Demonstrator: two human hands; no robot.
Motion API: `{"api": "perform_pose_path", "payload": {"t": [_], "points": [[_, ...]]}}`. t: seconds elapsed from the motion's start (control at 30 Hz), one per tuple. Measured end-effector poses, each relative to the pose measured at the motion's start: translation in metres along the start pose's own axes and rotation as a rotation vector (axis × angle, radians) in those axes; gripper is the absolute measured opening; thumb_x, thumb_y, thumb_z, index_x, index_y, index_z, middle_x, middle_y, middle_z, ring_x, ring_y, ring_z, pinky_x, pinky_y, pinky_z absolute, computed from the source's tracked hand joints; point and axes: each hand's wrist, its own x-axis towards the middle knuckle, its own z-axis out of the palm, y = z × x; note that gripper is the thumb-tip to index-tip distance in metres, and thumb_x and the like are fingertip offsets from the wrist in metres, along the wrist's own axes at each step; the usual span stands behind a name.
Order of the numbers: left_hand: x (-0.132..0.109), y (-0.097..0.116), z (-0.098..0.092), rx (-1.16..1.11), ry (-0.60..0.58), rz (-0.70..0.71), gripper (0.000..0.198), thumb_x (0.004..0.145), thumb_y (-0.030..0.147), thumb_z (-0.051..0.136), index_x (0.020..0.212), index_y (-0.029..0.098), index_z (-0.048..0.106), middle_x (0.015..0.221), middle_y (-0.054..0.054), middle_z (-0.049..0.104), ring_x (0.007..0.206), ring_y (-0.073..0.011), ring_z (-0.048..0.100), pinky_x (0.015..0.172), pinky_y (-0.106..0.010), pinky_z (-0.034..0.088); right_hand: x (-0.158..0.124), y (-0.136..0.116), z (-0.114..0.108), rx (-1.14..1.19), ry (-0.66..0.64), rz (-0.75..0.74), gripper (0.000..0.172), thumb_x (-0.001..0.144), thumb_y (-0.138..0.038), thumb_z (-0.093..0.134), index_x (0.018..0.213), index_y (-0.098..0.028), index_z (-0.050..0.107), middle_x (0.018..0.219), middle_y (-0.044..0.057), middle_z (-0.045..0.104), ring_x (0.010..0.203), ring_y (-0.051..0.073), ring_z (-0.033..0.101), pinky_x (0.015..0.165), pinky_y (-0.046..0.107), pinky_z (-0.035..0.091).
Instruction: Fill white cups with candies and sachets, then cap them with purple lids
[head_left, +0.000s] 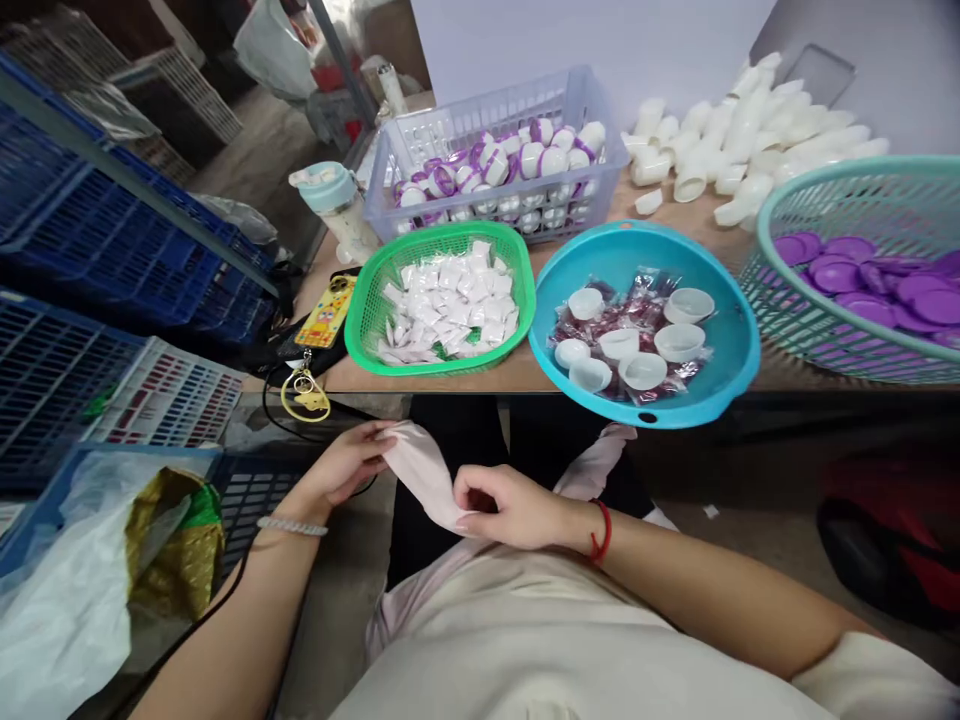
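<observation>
Below table (514, 375) | left hand (352, 462), right hand (519, 508) both pinching pink cloth (421, 468) | phone case (324, 316) print unreadable

a brown-topped worktable (724, 245) stands before a pale, lavender-tinted panel (525, 45), with a greyer wall surface (896, 75) angling off at right. at left, blue plastic crates (187, 245) are stacked near the table, a slanting grey bar (150, 194) crossing in front of them; a white crate (187, 390) sits lower down. beyond, a grey floor (266, 140) (concrete, by the look of it) runs back past a pale slatted crate (184, 95) and a leaning metal post (341, 60). light falls softly on tabletop and panel, while the far left corner lies dim, as does the space below the table at right.
</observation>
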Motion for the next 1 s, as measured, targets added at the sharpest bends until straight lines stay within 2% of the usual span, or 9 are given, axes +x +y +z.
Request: {"api": "perform_pose_path", "payload": {"t": [0.17, 0.27, 0.37, 0.43, 0.6, 0.73, 0.8, 0.9, 1.0], "points": [[-0.041, 0.007, -0.025, -0.128, -0.049, 0.042, 0.055, 0.06, 0.054, 0.094, 0.079, 0.025, 0.051, 0.079, 0.003, 0.058, 0.07, -0.015, 0.056, 0.066, -0.028, 0.05, -0.001, 0.007, 0.013, 0.009, -0.005, -0.074, 0.04, 0.094, -0.013, 0.062, 0.133, -0.023, 0.061, 0.101, 0.002, 0.074, 0.089, 0.018, 0.07, 0.082, 0.027, 0.051], [-0.063, 0.009, -0.034, -0.058, -0.259, -0.003, 0.063, 0.052, 0.057, 0.099, 0.068, 0.022, 0.048, 0.072, 0.001, 0.054, 0.068, -0.0162, 0.052, 0.061, -0.028, 0.046, 0.002, 0.014, 0.016, -0.026, -0.003, -0.122, 0.042, 0.092, -0.013, 0.062, 0.134, -0.022, 0.065, 0.11, 0.005, 0.077, 0.096, 0.02, 0.072, 0.087, 0.028, 0.053], [-0.072, 0.009, -0.036, 0.075, -0.47, -0.089, 0.059, 0.057, 0.057, 0.1, 0.067, 0.02, 0.055, 0.071, -0.001, 0.057, 0.066, -0.0159, 0.049, 0.059, -0.028, 0.043, 0.004, 0.019, 0.016, -0.104, -0.054, -0.242, 0.039, 0.095, -0.011, 0.059, 0.133, -0.018, 0.067, 0.127, 0.009, 0.076, 0.114, 0.02, 0.072, 0.101, 0.028, 0.052], [-0.072, 0.01, -0.036, 0.132, -0.52, -0.136, 0.059, 0.062, 0.059, 0.097, 0.069, 0.02, 0.054, 0.073, 0.0, 0.056, 0.069, -0.0161, 0.048, 0.063, -0.028, 0.042, 0.004, 0.021, 0.016, -0.187, -0.095, -0.328, 0.037, 0.1, -0.009, 0.053, 0.134, -0.015, 0.067, 0.133, 0.011, 0.074, 0.121, 0.02, 0.07, 0.106, 0.028, 0.049], [-0.073, 0.015, -0.037, 0.186, -0.414, -0.139, 0.05, 0.068, 0.053, 0.096, 0.08, 0.023, 0.059, 0.08, 0.002, 0.058, 0.075, -0.0174, 0.049, 0.07, -0.028, 0.042, 0.004, 0.024, 0.013, -0.268, -0.134, -0.383, 0.034, 0.102, -0.011, 0.056, 0.132, -0.017, 0.069, 0.132, 0.01, 0.075, 0.116, 0.019, 0.07, 0.095, 0.024, 0.05], [-0.077, 0.024, -0.041, 0.335, -0.434, -0.178, 0.059, 0.066, 0.055, 0.095, 0.116, 0.03, 0.076, 0.094, -0.003, 0.071, 0.087, -0.0258, 0.062, 0.078, -0.034, 0.047, 0.002, 0.028, 0.012, -0.265, -0.142, -0.397, 0.03, 0.101, -0.011, 0.057, 0.126, -0.018, 0.071, 0.128, 0.007, 0.077, 0.111, 0.017, 0.072, 0.089, 0.022, 0.05], [-0.076, 0.027, -0.044, 0.487, -0.508, -0.196, 0.057, 0.066, 0.061, 0.091, 0.111, 0.027, 0.082, 0.1, -0.007, 0.074, 0.092, -0.0301, 0.065, 0.08, -0.037, 0.048, -0.001, 0.031, 0.013, -0.255, -0.138, -0.404, 0.03, 0.1, -0.01, 0.058, 0.125, -0.018, 0.072, 0.126, 0.007, 0.078, 0.109, 0.017, 0.072, 0.088, 0.021, 0.05], [-0.075, 0.03, -0.045, 0.617, -0.553, -0.18, 0.044, 0.07, 0.063, 0.087, 0.088, 0.023, 0.081, 0.086, -0.006, 0.069, 0.078, -0.025, 0.059, 0.071, -0.033, 0.045, -0.004, 0.035, 0.016, -0.236, -0.119, -0.41, 0.032, 0.098, -0.008, 0.059, 0.126, -0.017, 0.071, 0.123, 0.006, 0.078, 0.108, 0.016, 0.073, 0.09, 0.021, 0.051], [-0.076, 0.033, -0.04, 0.541, -0.385, -0.068, 0.04, 0.071, 0.057, 0.089, 0.075, 0.022, 0.072, 0.078, -0.001, 0.061, 0.073, -0.0203, 0.055, 0.067, -0.029, 0.045, -0.003, 0.04, 0.018, -0.232, -0.07, -0.398, 0.027, 0.1, -0.011, 0.059, 0.123, -0.016, 0.073, 0.121, 0.007, 0.077, 0.108, 0.016, 0.072, 0.094, 0.022, 0.051]]}}
